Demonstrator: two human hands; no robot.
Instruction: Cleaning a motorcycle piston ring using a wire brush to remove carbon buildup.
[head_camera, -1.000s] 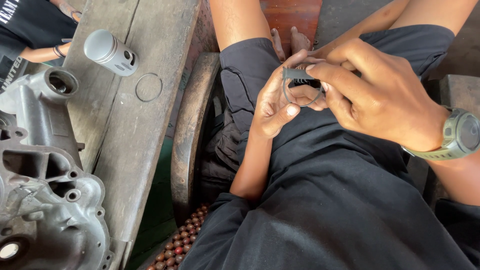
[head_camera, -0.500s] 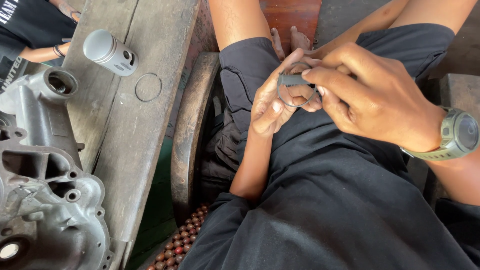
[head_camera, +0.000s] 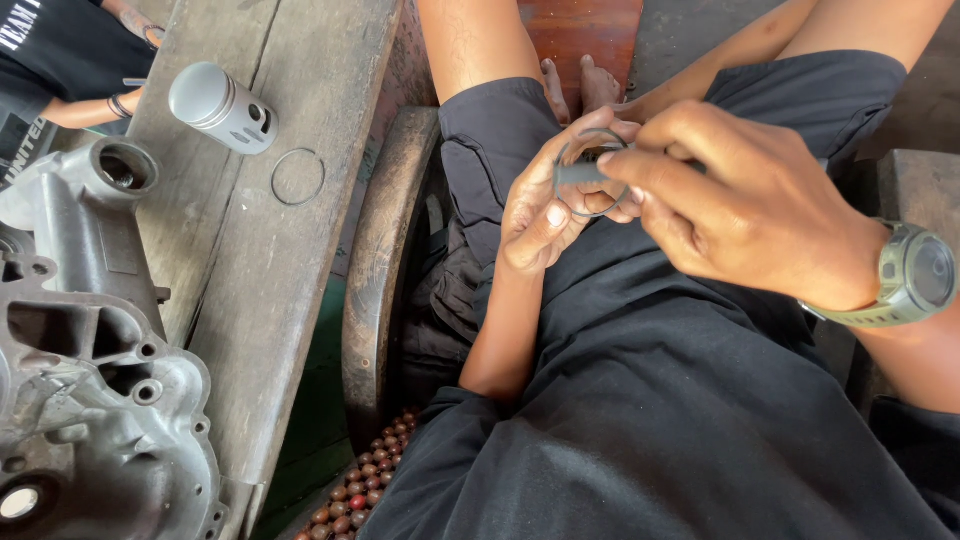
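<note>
My left hand (head_camera: 548, 205) and my right hand (head_camera: 745, 200) meet over my lap, above black shorts. Between the fingers of both sits a thin metal ring (head_camera: 585, 165), and a short dark grey tool or rod (head_camera: 580, 175) lies across it, pinched by my right thumb and forefinger. My left fingers cup the ring from below. A grey watch (head_camera: 905, 275) is on my right wrist. On the wooden bench to the left lie a silver piston (head_camera: 222, 107) on its side and a second thin ring (head_camera: 298, 177) flat on the board.
A grey cast-metal engine case (head_camera: 85, 380) fills the lower left of the wooden bench (head_camera: 270, 300). Another person's arm with a bracelet (head_camera: 95, 105) shows at the top left. A curved wooden seat edge (head_camera: 380, 270) and a string of brown beads (head_camera: 350, 490) lie beside my leg.
Both hands have shifted slightly while working the ring; the dark tool now lies across the ring's middle. Nothing on the bench has moved.
</note>
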